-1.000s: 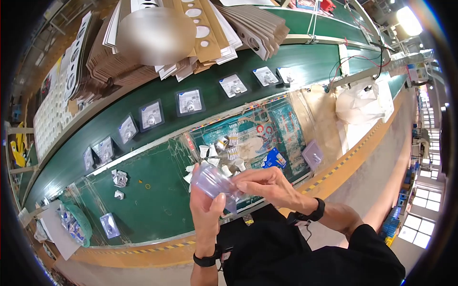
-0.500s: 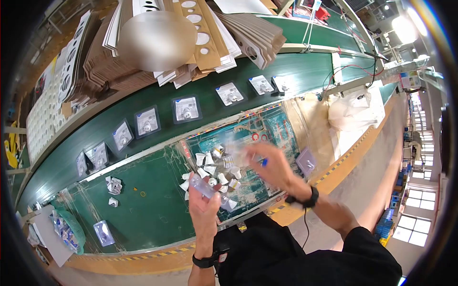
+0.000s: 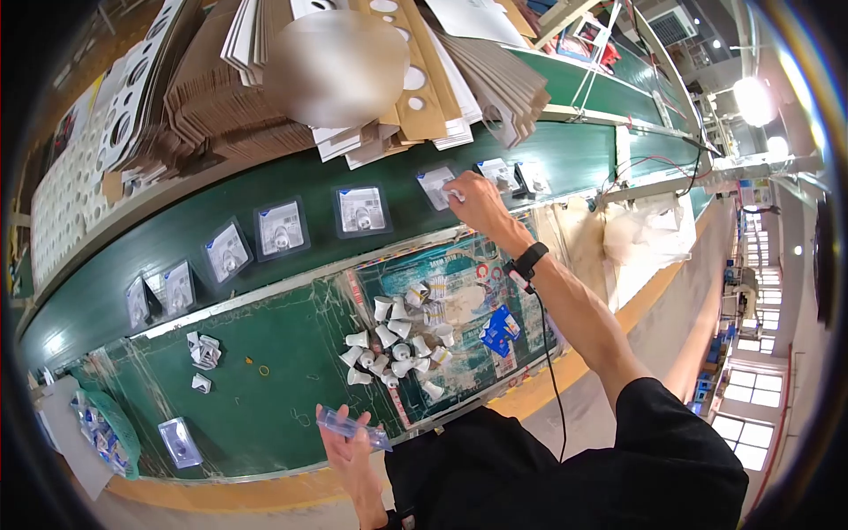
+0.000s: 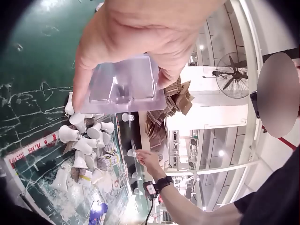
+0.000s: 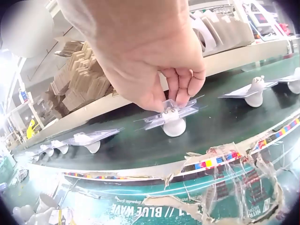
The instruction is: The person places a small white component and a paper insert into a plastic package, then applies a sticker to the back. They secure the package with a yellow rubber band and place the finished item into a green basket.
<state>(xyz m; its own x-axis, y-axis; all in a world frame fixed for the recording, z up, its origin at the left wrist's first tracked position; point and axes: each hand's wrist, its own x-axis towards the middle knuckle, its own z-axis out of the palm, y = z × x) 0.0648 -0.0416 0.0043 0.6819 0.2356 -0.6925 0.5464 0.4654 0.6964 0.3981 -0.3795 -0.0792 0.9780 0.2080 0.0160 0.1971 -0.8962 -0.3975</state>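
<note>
My left hand (image 3: 351, 459) holds a clear plastic blister shell (image 4: 124, 82) by its sides, low in front of the body, thumb on one side and fingers on the other. Over the green conveyor belt (image 3: 309, 181), my right hand (image 3: 481, 208) pinches a clear cover (image 5: 169, 104) with thumb and fingertips. That cover sits at the top of a carded blister pack (image 3: 433, 187), whose white bulb (image 5: 174, 127) shows below in the right wrist view. A heap of white bulbs (image 3: 386, 336) lies on the worktop between the two hands.
More blister packs (image 3: 361, 210) line the belt. Blue cards (image 3: 501, 331) lie right of the bulbs, crumpled scraps (image 3: 204, 351) and another clear pack (image 3: 180, 442) to the left. Stacked cardboard sheets (image 3: 221, 106) stand behind the belt. A cable (image 3: 555, 389) hangs from the right wrist.
My right hand has left the clear shells by my left hand and reached forward to a pack on the belt. The left hand has drawn back towards the body, still holding a shell.
</note>
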